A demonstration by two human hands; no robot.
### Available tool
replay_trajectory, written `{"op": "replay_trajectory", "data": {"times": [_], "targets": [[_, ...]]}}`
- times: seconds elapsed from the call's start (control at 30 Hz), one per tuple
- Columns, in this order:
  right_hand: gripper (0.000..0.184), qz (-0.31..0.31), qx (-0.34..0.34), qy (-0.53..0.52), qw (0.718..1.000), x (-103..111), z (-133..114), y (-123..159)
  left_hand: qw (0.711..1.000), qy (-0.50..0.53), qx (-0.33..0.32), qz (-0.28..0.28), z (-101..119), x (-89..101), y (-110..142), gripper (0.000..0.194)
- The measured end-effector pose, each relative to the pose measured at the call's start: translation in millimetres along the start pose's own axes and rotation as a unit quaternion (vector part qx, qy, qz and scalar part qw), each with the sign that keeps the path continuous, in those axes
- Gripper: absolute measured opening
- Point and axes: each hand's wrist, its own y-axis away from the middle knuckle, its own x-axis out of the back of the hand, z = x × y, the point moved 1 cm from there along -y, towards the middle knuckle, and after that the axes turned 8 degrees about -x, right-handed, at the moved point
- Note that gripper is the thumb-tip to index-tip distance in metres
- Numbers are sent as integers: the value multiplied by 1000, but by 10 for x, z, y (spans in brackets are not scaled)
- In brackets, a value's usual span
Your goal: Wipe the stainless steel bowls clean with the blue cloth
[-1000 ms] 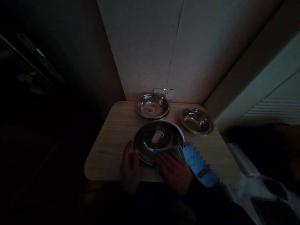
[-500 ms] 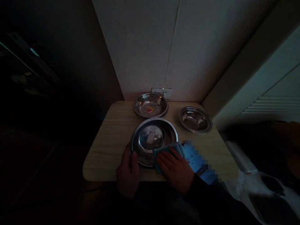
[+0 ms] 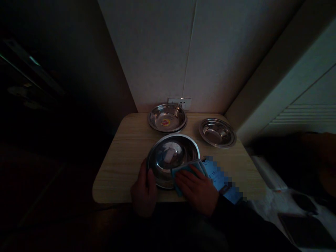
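A shiny round metal bowl [image 3: 164,157] is at the near middle of the table, with a pale patch at its centre. My left hand [image 3: 144,194] grips its near-left rim, the thumb on the near side and the fingers partly hidden at the edge. My right hand [image 3: 195,189] holds a folded light-blue cloth [image 3: 181,170] against the near-right part of the bowl. The fingers lie over the cloth, which hides that stretch of rim.
Stacked metal bowls [image 3: 168,117], the top one with a yellow-red sticker, stand at the back of the wooden table [image 3: 118,157]. More nested bowls [image 3: 217,133] are at back right. A phone [image 3: 223,182] lies by my right wrist. A wall socket [image 3: 180,102] is behind.
The bowl appears slightly tilted compared with before, and its reflections have shifted. Both hands keep their places on the bowl and cloth. The view has moved a little.
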Motion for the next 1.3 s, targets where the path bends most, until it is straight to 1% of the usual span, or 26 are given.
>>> {"op": "replay_trajectory", "data": {"times": [0.07,0.17,0.23,0.27,0.3,0.37,0.47,0.53,0.6,0.7,0.8,0.87,0.93,1.07,1.13,1.2,1.3], "targets": [[28,-21,-21,-18,999,18,-20,-35,1000,10,-13,3,36,-24,-8,43],[38,-52,-61,-74,994,-32,-189,-186,1000,13,-10,15,88,-25,-22,42],[43,-54,-62,-92,992,-86,-282,-263,1000,-1,7,16,94,-3,-30,41],[43,-49,-52,-91,993,-109,-295,-274,1000,-7,14,12,88,9,-33,41],[41,-42,-37,-82,995,-125,-280,-264,1000,-14,17,6,77,18,-36,41],[35,-24,-3,-45,999,-120,-174,-187,1000,-21,8,2,50,26,-41,41],[29,-14,32,29,999,-4,79,-9,999,-24,-22,10,22,13,-50,42],[30,-14,32,56,998,123,221,87,999,-27,-32,15,22,9,-62,41],[31,-6,16,64,998,229,290,141,999,-27,-30,14,37,20,-85,40],[32,11,-7,59,998,257,232,154,1000,-10,-15,3,68,50,-129,39],[30,17,-18,26,999,159,54,122,1000,25,10,-9,76,66,-157,40],[30,4,-34,-11,999,98,-65,84,999,45,23,-18,68,61,-158,42],[30,-21,-58,-49,997,74,-155,25,997,57,34,-26,59,47,-147,42],[33,-97,-81,-115,985,93,-256,-181,995,81,52,-31,59,15,-127,43],[36,-115,-86,-134,980,93,-283,-317,993,89,70,-36,56,8,-127,44],[36,-111,-84,-130,982,72,-298,-456,990,94,90,-45,39,4,-132,44],[35,-106,-64,-79,989,11,-289,-639,987,111,108,-45,-9,-14,-134,44]]}}
